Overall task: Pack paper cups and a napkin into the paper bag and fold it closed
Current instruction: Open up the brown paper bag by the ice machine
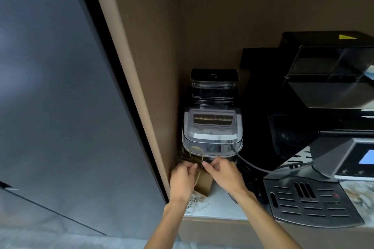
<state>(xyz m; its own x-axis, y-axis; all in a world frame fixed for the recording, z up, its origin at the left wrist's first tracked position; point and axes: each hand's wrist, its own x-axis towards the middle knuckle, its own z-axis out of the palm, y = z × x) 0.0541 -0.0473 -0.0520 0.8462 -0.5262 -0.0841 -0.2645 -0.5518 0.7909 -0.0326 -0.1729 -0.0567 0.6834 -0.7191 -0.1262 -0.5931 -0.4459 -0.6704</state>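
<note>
A small brown paper bag [204,183] with twine handles [196,151] stands on the marble counter, close to the cabinet's left wall. My left hand [183,180] pinches the bag's top edge on the left. My right hand [223,174] pinches the same edge on the right, fingertips almost touching those of the left. The bag's top is folded or pressed together between them. No paper cups or napkin are visible; the inside of the bag is hidden.
An ice maker with a clear lid [212,133] stands right behind the bag, with stacked dark containers [214,81] behind it. A large black coffee machine [315,127] with a drip tray [309,200] fills the right. The counter's front edge [214,218] is near.
</note>
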